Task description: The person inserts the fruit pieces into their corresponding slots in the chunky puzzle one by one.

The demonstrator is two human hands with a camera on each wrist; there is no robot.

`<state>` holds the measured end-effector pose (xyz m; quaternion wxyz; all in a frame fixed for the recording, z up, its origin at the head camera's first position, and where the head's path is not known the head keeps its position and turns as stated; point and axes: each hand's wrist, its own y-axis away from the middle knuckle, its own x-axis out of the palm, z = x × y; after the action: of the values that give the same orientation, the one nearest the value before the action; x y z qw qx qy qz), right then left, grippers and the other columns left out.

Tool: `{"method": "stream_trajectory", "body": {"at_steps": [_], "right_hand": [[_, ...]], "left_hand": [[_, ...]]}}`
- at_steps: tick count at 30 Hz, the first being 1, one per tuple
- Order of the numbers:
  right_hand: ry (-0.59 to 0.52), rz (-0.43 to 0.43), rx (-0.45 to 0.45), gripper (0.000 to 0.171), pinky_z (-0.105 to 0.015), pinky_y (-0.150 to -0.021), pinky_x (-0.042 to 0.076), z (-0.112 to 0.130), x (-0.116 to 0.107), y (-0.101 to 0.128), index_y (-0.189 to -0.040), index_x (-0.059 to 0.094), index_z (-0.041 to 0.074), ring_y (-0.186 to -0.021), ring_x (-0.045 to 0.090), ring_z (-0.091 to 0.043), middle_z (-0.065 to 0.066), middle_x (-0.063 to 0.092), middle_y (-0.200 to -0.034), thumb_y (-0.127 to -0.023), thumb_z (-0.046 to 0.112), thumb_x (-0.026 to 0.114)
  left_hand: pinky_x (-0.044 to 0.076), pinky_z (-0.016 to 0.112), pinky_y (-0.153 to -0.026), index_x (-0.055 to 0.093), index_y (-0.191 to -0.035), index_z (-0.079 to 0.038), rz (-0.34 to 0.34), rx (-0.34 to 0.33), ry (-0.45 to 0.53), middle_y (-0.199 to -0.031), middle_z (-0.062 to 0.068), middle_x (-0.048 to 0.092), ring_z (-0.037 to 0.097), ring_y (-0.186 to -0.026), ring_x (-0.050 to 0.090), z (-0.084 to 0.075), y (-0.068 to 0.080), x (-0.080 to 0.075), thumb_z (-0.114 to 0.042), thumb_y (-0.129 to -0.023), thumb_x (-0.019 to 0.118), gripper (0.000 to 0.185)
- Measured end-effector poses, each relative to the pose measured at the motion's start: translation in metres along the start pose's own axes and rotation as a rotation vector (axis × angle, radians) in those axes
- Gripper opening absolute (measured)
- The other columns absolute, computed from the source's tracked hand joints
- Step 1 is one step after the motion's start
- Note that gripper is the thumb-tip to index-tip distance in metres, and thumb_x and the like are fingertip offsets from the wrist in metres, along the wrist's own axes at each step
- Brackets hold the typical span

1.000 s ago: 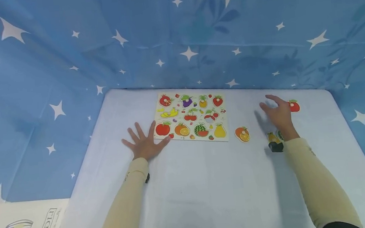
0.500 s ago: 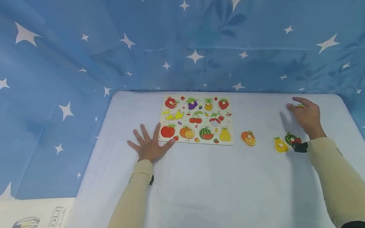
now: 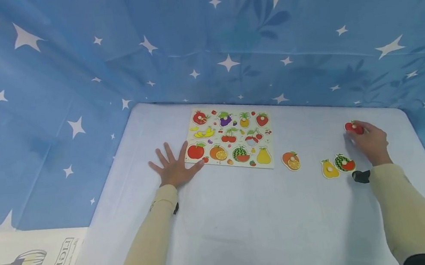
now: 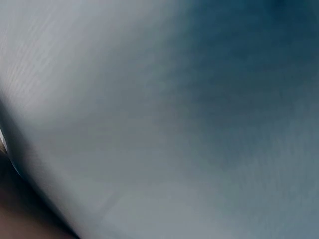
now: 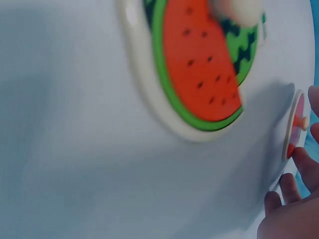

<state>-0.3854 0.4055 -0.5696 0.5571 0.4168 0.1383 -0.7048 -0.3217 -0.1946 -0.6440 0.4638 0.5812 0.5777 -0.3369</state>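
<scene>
A fruit puzzle board lies at the back middle of the white table. My left hand rests flat with fingers spread, its thumb at the board's near left corner. My right hand pinches a red apple piece at the far right. In the right wrist view the apple piece shows edge-on, tipped up off the table, with fingertips beside it. An orange piece, a pear piece and a watermelon piece lie loose between board and right hand. The left wrist view shows only blurred tabletop.
Blue cloth with white stars hangs close behind and on both sides of the table. A cardboard box stands off the table's near left corner. The table's right edge runs just past my right hand.
My right hand moved right and away, reached the red apple piece and took hold of it, tipping it up. The left hand stayed flat by the board.
</scene>
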Motion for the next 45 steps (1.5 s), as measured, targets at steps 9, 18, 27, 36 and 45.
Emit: {"method": "stream_trajectory", "body": {"at_steps": [9, 18, 27, 36, 45], "right_hand": [[0.059, 0.007, -0.033, 0.067, -0.079, -0.118, 0.002, -0.004, -0.001, -0.008, -0.166, 0.03, 0.001, -0.155, 0.007, -0.059, -0.036, 0.024, -0.168, -0.111, 0.03, 0.054], [0.125, -0.059, -0.052, 0.054, -0.078, -0.115, 0.011, -0.01, 0.006, -0.013, -0.159, 0.041, -0.005, -0.151, 0.013, -0.059, -0.036, 0.027, -0.166, -0.111, 0.02, 0.049], [0.139, -0.099, 0.008, 0.048, -0.077, -0.117, 0.012, 0.001, 0.005, -0.008, -0.147, 0.052, -0.012, -0.149, 0.019, -0.058, -0.04, 0.041, -0.154, -0.111, 0.019, 0.048], [0.069, -0.174, 0.027, 0.046, -0.072, -0.116, 0.02, -0.002, 0.006, 0.003, -0.144, 0.053, -0.013, -0.148, 0.02, -0.053, -0.04, 0.032, -0.155, -0.11, 0.018, 0.05], [0.009, -0.145, 0.004, 0.05, -0.07, -0.12, 0.022, 0.017, 0.013, 0.019, -0.15, 0.049, -0.012, -0.151, 0.018, -0.055, -0.037, 0.019, -0.164, -0.112, 0.02, 0.05]], "left_hand": [[-0.013, 0.087, -0.108, 0.014, -0.173, -0.041, 0.003, -0.005, 0.01, -0.175, 0.025, -0.016, 0.059, -0.156, -0.017, 0.001, 0.0, -0.003, -0.095, -0.083, 0.048, 0.11], [-0.011, 0.087, -0.109, 0.016, -0.173, -0.04, -0.002, -0.007, 0.004, -0.176, 0.025, -0.014, 0.058, -0.156, -0.016, 0.003, 0.001, 0.0, -0.094, -0.083, 0.048, 0.109], [-0.012, 0.086, -0.109, 0.017, -0.173, -0.04, 0.016, -0.014, 0.019, -0.176, 0.025, -0.014, 0.057, -0.156, -0.016, -0.001, 0.005, -0.007, -0.093, -0.084, 0.049, 0.108], [-0.01, 0.086, -0.109, 0.017, -0.172, -0.042, -0.001, -0.001, 0.02, -0.176, 0.024, -0.013, 0.057, -0.157, -0.015, -0.004, 0.004, -0.004, -0.093, -0.084, 0.049, 0.106], [-0.012, 0.086, -0.109, 0.016, -0.173, -0.04, -0.001, -0.008, 0.005, -0.176, 0.025, -0.015, 0.057, -0.157, -0.016, -0.004, 0.007, -0.005, -0.09, -0.087, 0.051, 0.106]]}}
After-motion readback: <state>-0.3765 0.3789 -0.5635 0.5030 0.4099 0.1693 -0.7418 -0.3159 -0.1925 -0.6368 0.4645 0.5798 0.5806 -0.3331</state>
